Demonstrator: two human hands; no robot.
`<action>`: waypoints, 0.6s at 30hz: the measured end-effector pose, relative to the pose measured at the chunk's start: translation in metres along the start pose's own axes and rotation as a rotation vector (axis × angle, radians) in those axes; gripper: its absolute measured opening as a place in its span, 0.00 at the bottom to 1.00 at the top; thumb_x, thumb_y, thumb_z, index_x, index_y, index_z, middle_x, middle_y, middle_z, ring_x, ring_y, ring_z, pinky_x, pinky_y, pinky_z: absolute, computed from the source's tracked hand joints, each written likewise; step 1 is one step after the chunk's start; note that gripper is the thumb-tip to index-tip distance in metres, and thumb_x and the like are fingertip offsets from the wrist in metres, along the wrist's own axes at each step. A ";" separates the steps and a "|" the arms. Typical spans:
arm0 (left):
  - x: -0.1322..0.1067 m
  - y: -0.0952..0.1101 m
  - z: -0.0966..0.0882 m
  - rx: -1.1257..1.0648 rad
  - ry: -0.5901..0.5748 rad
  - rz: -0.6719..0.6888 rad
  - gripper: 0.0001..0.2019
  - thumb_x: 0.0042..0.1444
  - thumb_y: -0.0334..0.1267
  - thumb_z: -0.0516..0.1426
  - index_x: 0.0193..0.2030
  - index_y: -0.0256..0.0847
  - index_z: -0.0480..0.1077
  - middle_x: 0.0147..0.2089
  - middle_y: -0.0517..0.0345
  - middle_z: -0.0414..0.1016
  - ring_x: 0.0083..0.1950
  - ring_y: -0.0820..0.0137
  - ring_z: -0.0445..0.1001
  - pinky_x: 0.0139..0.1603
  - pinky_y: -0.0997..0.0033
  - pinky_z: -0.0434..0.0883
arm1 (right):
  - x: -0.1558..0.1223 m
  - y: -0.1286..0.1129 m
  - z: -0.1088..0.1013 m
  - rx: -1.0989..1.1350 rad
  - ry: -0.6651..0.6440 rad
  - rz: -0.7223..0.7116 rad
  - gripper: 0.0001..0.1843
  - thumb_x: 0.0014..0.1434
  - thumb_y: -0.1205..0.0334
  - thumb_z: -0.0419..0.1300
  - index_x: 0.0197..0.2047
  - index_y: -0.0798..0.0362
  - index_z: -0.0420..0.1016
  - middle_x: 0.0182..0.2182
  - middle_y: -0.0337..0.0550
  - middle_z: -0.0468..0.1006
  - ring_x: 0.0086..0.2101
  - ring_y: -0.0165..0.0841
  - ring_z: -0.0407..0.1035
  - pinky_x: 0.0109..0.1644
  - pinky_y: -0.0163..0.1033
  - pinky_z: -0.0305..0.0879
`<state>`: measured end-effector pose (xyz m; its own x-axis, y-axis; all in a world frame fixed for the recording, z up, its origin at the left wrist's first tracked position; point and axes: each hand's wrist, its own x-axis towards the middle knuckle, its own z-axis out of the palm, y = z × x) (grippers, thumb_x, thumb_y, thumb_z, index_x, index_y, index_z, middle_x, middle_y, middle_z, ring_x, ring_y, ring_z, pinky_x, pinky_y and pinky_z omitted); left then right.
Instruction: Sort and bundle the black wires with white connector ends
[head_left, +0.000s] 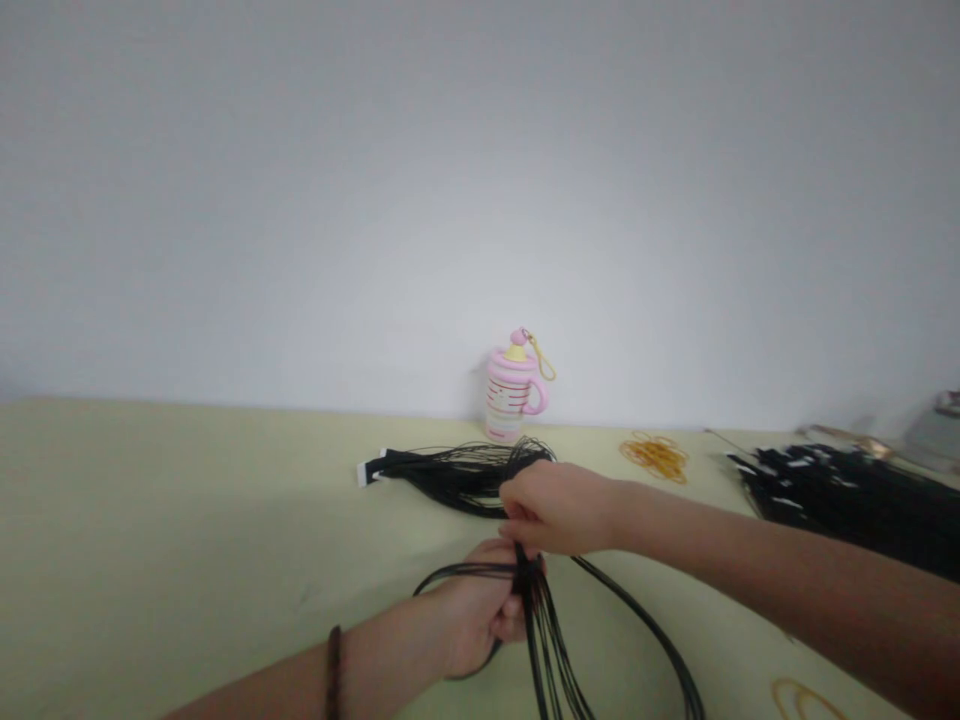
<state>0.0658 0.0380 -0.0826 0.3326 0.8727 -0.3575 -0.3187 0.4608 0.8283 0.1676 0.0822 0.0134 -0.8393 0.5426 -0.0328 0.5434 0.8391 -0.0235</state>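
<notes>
On the pale tablecloth point(150, 540), the closed left hand point(472, 610) grips a bunch of black wires point(541, 625), which is pinched from above by the right hand point(556, 508), so the strands are kept gathered while loops hang free. Behind lie a white-ended wire bundle point(450, 478), rubber bands point(655, 458) and a heaped wire pile point(847, 510).

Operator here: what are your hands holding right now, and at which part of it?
Both hands hold a bundle of thin black wires at a gathered point partway along: the left hand grips it from below, the right hand pinches it just above.
</notes>
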 end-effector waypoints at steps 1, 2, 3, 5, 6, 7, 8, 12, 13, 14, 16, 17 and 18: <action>-0.001 0.000 0.000 -0.015 0.000 -0.011 0.08 0.44 0.38 0.55 0.26 0.37 0.60 0.20 0.67 0.58 0.15 0.85 0.48 0.15 0.82 0.39 | 0.006 0.005 0.005 0.040 0.020 0.019 0.11 0.52 0.59 0.54 0.24 0.57 0.69 0.22 0.43 0.72 0.24 0.29 0.63 0.26 0.33 0.49; -0.002 0.000 0.000 -0.038 0.012 -0.020 0.09 0.43 0.39 0.56 0.26 0.37 0.61 0.20 0.67 0.59 0.14 0.86 0.48 0.15 0.82 0.39 | 0.011 0.009 0.010 0.081 0.047 0.038 0.11 0.52 0.59 0.54 0.23 0.57 0.69 0.21 0.42 0.71 0.24 0.29 0.62 0.26 0.33 0.49; -0.004 0.001 0.001 -0.056 0.030 -0.024 0.10 0.42 0.40 0.57 0.26 0.37 0.61 0.19 0.67 0.59 0.14 0.86 0.49 0.15 0.82 0.38 | 0.015 0.014 0.015 0.117 0.082 0.058 0.10 0.51 0.59 0.54 0.25 0.57 0.68 0.21 0.41 0.70 0.24 0.28 0.61 0.26 0.33 0.48; -0.005 0.001 0.003 -0.063 0.090 -0.015 0.13 0.40 0.42 0.59 0.27 0.38 0.61 0.18 0.68 0.59 0.13 0.85 0.48 0.16 0.81 0.38 | 0.021 0.024 0.025 0.165 0.150 0.086 0.09 0.50 0.60 0.56 0.31 0.57 0.68 0.24 0.41 0.71 0.24 0.28 0.61 0.25 0.32 0.49; -0.004 0.000 0.004 -0.050 0.116 -0.020 0.14 0.39 0.44 0.60 0.27 0.39 0.61 0.17 0.69 0.59 0.13 0.85 0.48 0.15 0.81 0.38 | 0.023 0.028 0.030 0.185 0.173 0.098 0.11 0.49 0.60 0.56 0.35 0.57 0.67 0.25 0.41 0.71 0.24 0.28 0.61 0.25 0.31 0.49; -0.003 -0.001 0.004 -0.028 0.134 -0.031 0.15 0.40 0.46 0.59 0.27 0.40 0.60 0.16 0.69 0.58 0.12 0.84 0.48 0.15 0.80 0.38 | 0.025 0.032 0.036 0.214 0.190 0.106 0.13 0.49 0.60 0.57 0.39 0.57 0.66 0.25 0.40 0.72 0.24 0.28 0.62 0.25 0.31 0.50; 0.000 -0.003 0.004 0.003 0.143 -0.044 0.16 0.40 0.48 0.59 0.27 0.40 0.60 0.15 0.70 0.58 0.12 0.83 0.48 0.15 0.80 0.39 | 0.027 0.036 0.042 0.245 0.203 0.112 0.15 0.49 0.61 0.57 0.41 0.57 0.66 0.25 0.40 0.72 0.24 0.27 0.62 0.25 0.30 0.51; 0.019 -0.013 0.000 0.132 0.094 0.062 0.21 0.35 0.53 0.60 0.23 0.38 0.60 0.15 0.67 0.59 0.14 0.81 0.55 0.17 0.78 0.48 | 0.031 0.050 0.069 0.376 0.233 0.102 0.11 0.55 0.59 0.53 0.34 0.57 0.71 0.23 0.38 0.72 0.24 0.25 0.63 0.25 0.28 0.53; 0.022 -0.015 -0.001 0.151 0.067 0.115 0.22 0.34 0.54 0.61 0.21 0.37 0.60 0.16 0.67 0.59 0.16 0.81 0.56 0.18 0.78 0.50 | 0.031 0.053 0.075 0.408 0.241 0.096 0.14 0.57 0.58 0.50 0.32 0.57 0.72 0.23 0.38 0.71 0.24 0.25 0.63 0.25 0.29 0.54; 0.025 -0.017 -0.003 0.163 0.042 0.153 0.23 0.32 0.56 0.61 0.20 0.37 0.60 0.16 0.66 0.59 0.16 0.81 0.56 0.18 0.78 0.51 | 0.031 0.055 0.082 0.437 0.251 0.098 0.18 0.60 0.57 0.46 0.32 0.57 0.73 0.23 0.38 0.71 0.24 0.25 0.63 0.26 0.29 0.55; 0.026 -0.017 -0.005 0.203 -0.021 0.170 0.25 0.31 0.59 0.60 0.20 0.37 0.59 0.16 0.66 0.59 0.17 0.81 0.56 0.19 0.78 0.52 | 0.027 0.060 0.091 0.511 0.308 0.101 0.23 0.63 0.56 0.40 0.36 0.56 0.73 0.26 0.40 0.73 0.27 0.26 0.65 0.30 0.30 0.59; 0.025 -0.016 -0.006 0.228 -0.052 0.164 0.26 0.32 0.61 0.59 0.20 0.37 0.59 0.16 0.66 0.58 0.17 0.81 0.56 0.19 0.78 0.52 | 0.024 0.061 0.095 0.558 0.354 0.084 0.22 0.63 0.58 0.40 0.39 0.56 0.73 0.29 0.41 0.74 0.31 0.27 0.67 0.34 0.31 0.60; 0.022 -0.013 -0.006 0.258 -0.082 0.164 0.26 0.33 0.62 0.58 0.21 0.38 0.58 0.16 0.66 0.58 0.17 0.80 0.56 0.19 0.78 0.52 | 0.020 0.063 0.097 0.607 0.408 0.054 0.20 0.63 0.60 0.40 0.41 0.56 0.73 0.33 0.42 0.74 0.35 0.28 0.67 0.39 0.32 0.61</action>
<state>0.0721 0.0525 -0.1034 0.3694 0.9111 -0.1830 -0.1418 0.2499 0.9578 0.1860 0.1425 -0.0856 -0.6856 0.6527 0.3222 0.3972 0.7064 -0.5859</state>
